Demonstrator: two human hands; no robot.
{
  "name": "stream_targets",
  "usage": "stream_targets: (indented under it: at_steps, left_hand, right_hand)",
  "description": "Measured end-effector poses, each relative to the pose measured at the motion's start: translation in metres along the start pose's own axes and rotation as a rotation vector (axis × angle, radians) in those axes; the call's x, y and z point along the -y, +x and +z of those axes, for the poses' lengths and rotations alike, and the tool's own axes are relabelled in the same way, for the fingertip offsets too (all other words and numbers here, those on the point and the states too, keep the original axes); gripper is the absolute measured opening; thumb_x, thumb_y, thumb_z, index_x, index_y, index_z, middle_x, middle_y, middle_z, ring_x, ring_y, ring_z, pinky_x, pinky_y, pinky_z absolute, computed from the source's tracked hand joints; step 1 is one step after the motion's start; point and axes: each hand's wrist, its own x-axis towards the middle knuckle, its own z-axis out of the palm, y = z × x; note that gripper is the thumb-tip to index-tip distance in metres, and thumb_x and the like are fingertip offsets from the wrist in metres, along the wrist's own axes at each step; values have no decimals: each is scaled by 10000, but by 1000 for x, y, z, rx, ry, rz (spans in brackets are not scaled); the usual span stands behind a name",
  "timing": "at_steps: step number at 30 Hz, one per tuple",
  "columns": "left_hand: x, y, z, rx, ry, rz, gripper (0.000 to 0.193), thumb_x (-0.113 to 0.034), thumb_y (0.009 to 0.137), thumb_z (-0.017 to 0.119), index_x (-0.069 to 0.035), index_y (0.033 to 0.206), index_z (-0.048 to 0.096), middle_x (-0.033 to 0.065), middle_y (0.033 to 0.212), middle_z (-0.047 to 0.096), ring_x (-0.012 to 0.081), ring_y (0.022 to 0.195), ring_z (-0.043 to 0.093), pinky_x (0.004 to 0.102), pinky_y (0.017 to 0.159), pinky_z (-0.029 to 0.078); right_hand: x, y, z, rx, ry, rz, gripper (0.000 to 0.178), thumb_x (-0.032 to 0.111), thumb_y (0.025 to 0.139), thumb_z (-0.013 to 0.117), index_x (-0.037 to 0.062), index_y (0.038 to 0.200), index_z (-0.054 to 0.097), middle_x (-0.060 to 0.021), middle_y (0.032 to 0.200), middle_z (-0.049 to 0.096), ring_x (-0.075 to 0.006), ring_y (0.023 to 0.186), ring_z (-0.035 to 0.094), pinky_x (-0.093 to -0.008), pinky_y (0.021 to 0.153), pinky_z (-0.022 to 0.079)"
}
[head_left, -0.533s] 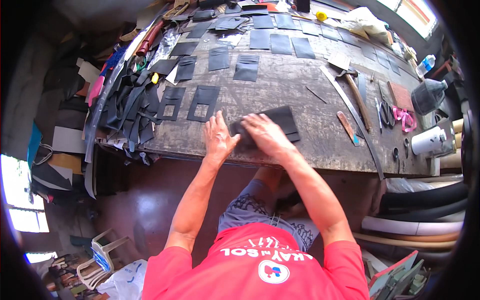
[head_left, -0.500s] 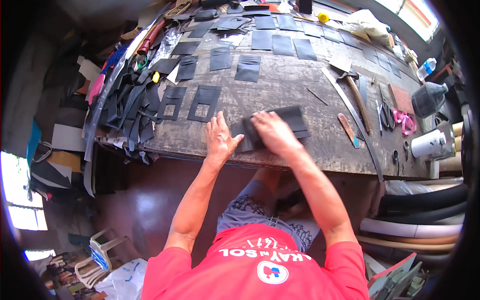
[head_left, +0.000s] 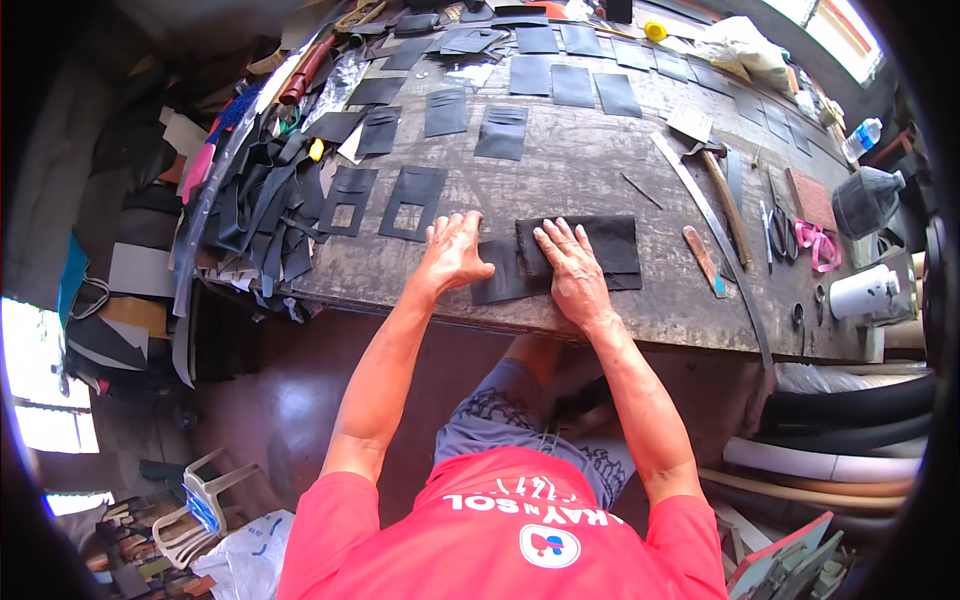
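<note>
A dark rectangular leather piece (head_left: 618, 240) lies near the front edge of the wooden worktable (head_left: 560, 185), partly over a second black leather panel (head_left: 500, 272). Flat on the upper piece rests my right hand (head_left: 575, 270), fingers stretched out and pressing its left half. My left hand (head_left: 455, 258) is beside the second panel's left edge, thumb apart from the fingers, holding nothing; its thumb tip reaches the panel's edge. Two black panels with cut-out windows, one (head_left: 412, 203) nearer my left hand and one (head_left: 348, 200) farther left, lie on the table.
Several black slotted panels (head_left: 501, 132) lie in rows farther back. Leather strips (head_left: 265, 215) heap up at the left. To the right are a hammer (head_left: 728, 200), a metal ruler (head_left: 715, 240), a wooden-handled knife (head_left: 704, 260), scissors (head_left: 782, 235) and a white container (head_left: 860, 292).
My right hand has flattened the upper leather piece, which now lies straighter and a little farther right. My left hand has shifted slightly right and away from me.
</note>
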Motion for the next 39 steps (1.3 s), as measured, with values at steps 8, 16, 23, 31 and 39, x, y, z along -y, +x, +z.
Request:
stream_targets:
  at_steps: [8, 16, 23, 31, 39]
  left_hand:
    - [4, -19, 22, -30, -741, -88, 575, -189, 716, 813, 36, 1205, 612, 211, 1147, 632, 289, 1046, 639, 386, 892, 529]
    - [18, -36, 26, -46, -829, -379, 758, -73, 754, 809, 106, 1396, 450, 275, 1178, 648, 283, 1099, 655, 350, 914, 538]
    - [24, -51, 15, -81, -908, -324, 634, -54, 788, 791, 131, 1310, 484, 247, 1148, 669, 223, 983, 693, 295, 761, 561]
    - [44, -48, 23, -123, -488, -162, 500, -51, 772, 776, 86, 1197, 552, 152, 1012, 694, 196, 980, 662, 368, 826, 548]
    - [19, 33, -57, 260, 179, 263, 301, 7, 826, 540, -23, 1125, 532, 230, 933, 676, 447, 900, 648, 536, 772, 515]
  right_hand:
    - [12, 9, -6, 36, 64, 113, 579, -44, 849, 450, 69, 1406, 563, -140, 1490, 516, -305, 1447, 403, -485, 1233, 228]
    - [6, -12, -31, 243, -77, 117, 651, -81, 798, 491, 78, 1427, 548, -128, 1520, 487, -321, 1464, 374, -523, 1231, 203]
    - [82, -30, -23, 123, 10, -215, 604, -8, 833, 534, 49, 1434, 520, -153, 1502, 493, -322, 1443, 405, -532, 1207, 263]
    - [24, -87, -66, 238, -113, -112, 642, -43, 793, 535, 70, 1425, 541, -138, 1504, 500, -297, 1450, 406, -538, 1228, 211]
    - [-46, -99, -88, -103, -224, 163, 662, -129, 751, 445, 7, 1388, 565, -174, 1409, 580, -335, 1386, 478, -491, 1198, 305]
